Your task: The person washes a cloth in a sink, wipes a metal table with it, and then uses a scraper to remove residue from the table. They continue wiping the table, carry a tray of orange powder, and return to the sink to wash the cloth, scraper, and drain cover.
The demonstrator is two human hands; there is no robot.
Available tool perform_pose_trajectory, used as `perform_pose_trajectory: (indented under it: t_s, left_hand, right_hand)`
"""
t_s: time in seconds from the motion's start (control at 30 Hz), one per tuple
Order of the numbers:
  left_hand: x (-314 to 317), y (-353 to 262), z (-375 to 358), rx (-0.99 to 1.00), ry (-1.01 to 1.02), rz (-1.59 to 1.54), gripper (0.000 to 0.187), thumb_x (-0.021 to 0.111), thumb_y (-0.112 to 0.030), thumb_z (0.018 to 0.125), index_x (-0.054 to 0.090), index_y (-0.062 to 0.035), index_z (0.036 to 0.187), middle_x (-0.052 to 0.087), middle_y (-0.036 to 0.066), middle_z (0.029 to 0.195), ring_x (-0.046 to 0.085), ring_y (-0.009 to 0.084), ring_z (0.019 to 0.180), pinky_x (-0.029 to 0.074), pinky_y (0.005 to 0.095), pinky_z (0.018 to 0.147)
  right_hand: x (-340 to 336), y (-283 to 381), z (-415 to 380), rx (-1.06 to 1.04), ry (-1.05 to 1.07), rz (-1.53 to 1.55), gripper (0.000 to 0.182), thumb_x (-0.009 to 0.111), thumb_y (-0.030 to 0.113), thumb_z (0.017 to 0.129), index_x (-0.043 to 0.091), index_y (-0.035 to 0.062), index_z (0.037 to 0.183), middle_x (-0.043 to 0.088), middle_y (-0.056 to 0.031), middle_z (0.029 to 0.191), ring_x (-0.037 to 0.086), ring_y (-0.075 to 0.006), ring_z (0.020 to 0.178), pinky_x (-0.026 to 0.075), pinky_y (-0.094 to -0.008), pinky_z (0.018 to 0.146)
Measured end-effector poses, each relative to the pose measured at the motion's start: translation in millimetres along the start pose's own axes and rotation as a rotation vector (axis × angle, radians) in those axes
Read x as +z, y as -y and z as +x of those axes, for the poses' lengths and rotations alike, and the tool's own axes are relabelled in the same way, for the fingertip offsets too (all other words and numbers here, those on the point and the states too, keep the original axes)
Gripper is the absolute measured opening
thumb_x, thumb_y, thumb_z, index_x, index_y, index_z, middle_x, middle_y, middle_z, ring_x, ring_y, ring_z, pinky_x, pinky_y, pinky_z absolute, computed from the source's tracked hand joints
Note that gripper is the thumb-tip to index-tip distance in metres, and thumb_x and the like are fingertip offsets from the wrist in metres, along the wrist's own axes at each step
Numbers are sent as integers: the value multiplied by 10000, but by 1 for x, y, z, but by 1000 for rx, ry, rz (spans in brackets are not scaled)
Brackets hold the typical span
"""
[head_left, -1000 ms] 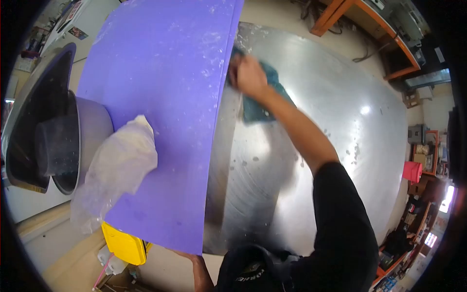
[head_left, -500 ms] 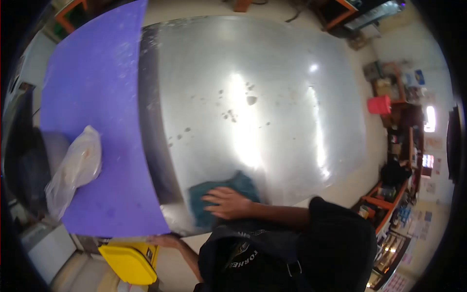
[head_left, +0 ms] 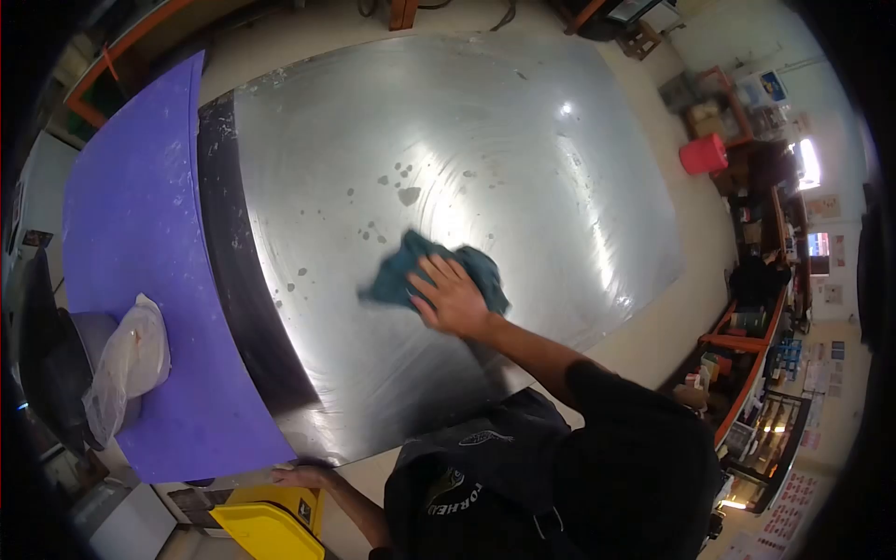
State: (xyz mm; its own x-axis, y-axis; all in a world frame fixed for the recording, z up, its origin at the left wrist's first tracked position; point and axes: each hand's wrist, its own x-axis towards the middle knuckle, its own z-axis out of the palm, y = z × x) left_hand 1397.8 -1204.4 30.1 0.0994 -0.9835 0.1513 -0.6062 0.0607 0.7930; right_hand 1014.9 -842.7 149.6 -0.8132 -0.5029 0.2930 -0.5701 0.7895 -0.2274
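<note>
My right hand [head_left: 453, 297] presses a dark green cloth [head_left: 399, 271] onto the shiny metal tabletop [head_left: 523, 168], fingers spread over the bunched fabric. Dark wet spots [head_left: 409, 196] dot the metal just beyond and left of the cloth. My left hand [head_left: 303, 477] is low at the table's near edge, beside the corner of a purple sheet [head_left: 177, 280]; its fingers look stretched out and hold nothing that I can see. The sheet covers the table's left end, with a dark strip [head_left: 245, 252] between it and the bright metal.
A clear plastic bag with pale contents [head_left: 140, 359] rests on the purple sheet. Below my left hand is a yellow-lidded bin [head_left: 266, 530]. A red bucket [head_left: 703, 154] and crowded shelves [head_left: 747, 341] line the right side.
My right hand has pushed the cloth away from the near edge toward the middle of the metal. Curved wipe streaks show there now. My left hand stays at the near edge.
</note>
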Motion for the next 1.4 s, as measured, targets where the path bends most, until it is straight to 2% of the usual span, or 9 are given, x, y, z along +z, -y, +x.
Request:
perform_pose_trajectory:
  t_s: [0.23,0.37,0.47,0.57,0.67,0.9,1.03,1.23,1.4]
  left_hand:
    - [-5,-68,-29,-84,-24,46,518,321,-285,995,283,109,1328,415,304,1287,505,358,1061,406,418,956]
    - [-8,-73,-28,-110,-54,27,531,323,-309,992,341,153,1254,452,343,1209,508,390,1017,403,444,929]
    - [-11,-95,-35,-125,-64,156,576,331,-349,990,363,179,1217,459,365,1185,500,420,1022,384,467,941]
    - [-9,-98,-41,-143,-61,-96,658,343,-418,980,335,178,1257,426,376,1236,491,441,1056,352,484,974]
    - [4,-44,-23,-149,-194,126,724,353,-472,967,304,172,1294,390,387,1280,483,453,1084,361,477,977]
    - [-5,-120,-128,-283,89,-115,710,334,-450,973,272,159,1334,332,358,1358,465,419,1157,402,459,977]
    - [4,-85,-194,-199,135,-268,672,358,-426,976,275,133,1339,368,322,1340,478,376,1144,394,442,992]
    - [5,-172,-316,-396,151,-581,658,389,-426,968,314,125,1320,403,224,1340,459,314,1160,361,390,1025]
    - [4,-179,-318,-522,177,-601,624,401,-440,957,401,97,1274,444,177,1304,478,277,1140,361,380,1010]
  right_hand:
    - [-17,-117,64,488,-132,-135,305,503,230,864,595,2,1044,543,-202,1154,479,-336,1078,341,-423,975]
    - [-22,-59,-22,39,-292,-106,207,563,204,825,612,56,962,547,-161,988,495,-310,982,392,-430,826]
    - [-51,-122,-13,401,13,-132,271,535,219,853,560,65,1075,530,-139,1137,479,-302,1059,382,-441,874]
    - [5,-168,57,445,-342,-459,348,465,264,869,547,66,1144,518,-125,1192,442,-290,1131,351,-439,943]
    - [27,-71,106,36,201,-175,375,457,259,878,572,84,1189,489,-86,1313,402,-278,1254,301,-451,1036]
    - [14,103,-130,-778,334,479,355,484,241,881,568,114,1202,427,-128,1387,291,-300,1354,179,-468,1127]
    - [-48,-47,-184,-605,367,507,395,482,318,906,545,129,1247,367,-126,1433,261,-306,1365,165,-473,1125]
    - [-169,-371,-181,525,138,-168,542,624,342,774,529,160,1276,438,-161,1367,283,-377,1323,229,-518,1074]
    - [-136,-557,-37,871,320,-430,581,276,435,958,365,61,1393,248,-202,1480,189,-396,1370,127,-483,1118]
